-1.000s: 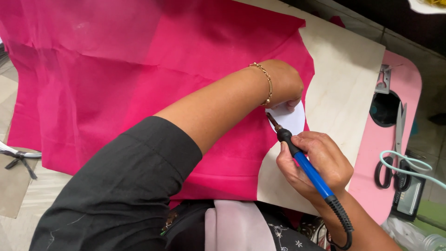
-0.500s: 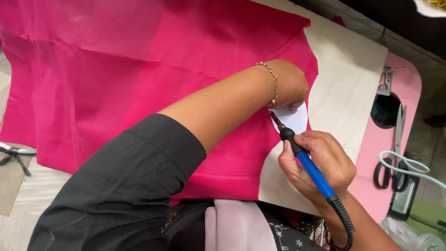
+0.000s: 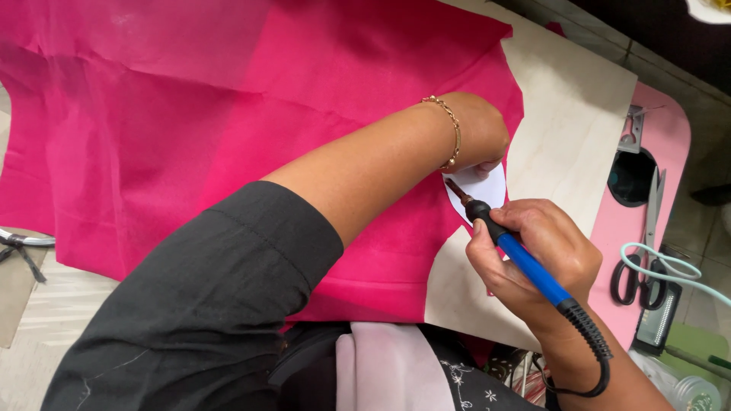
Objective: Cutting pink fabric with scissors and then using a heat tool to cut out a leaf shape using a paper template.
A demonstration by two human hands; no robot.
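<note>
Wooden surface under pink fabric. Our left hand pins white template; right hand grips blue-handled hot tool. We'd trace edge slowly, template pressed flat.

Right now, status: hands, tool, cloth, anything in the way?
Left hand pressing white template on pink cloth. Right hand grips blue hot tool, tip at template edge. Scissors lie apart.

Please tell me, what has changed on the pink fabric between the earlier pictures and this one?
Almost nothing. The right hand still grips the blue-handled hot tool, tip at the white template. The left hand still presses it on the pink fabric. The scissors stayed put.
</note>
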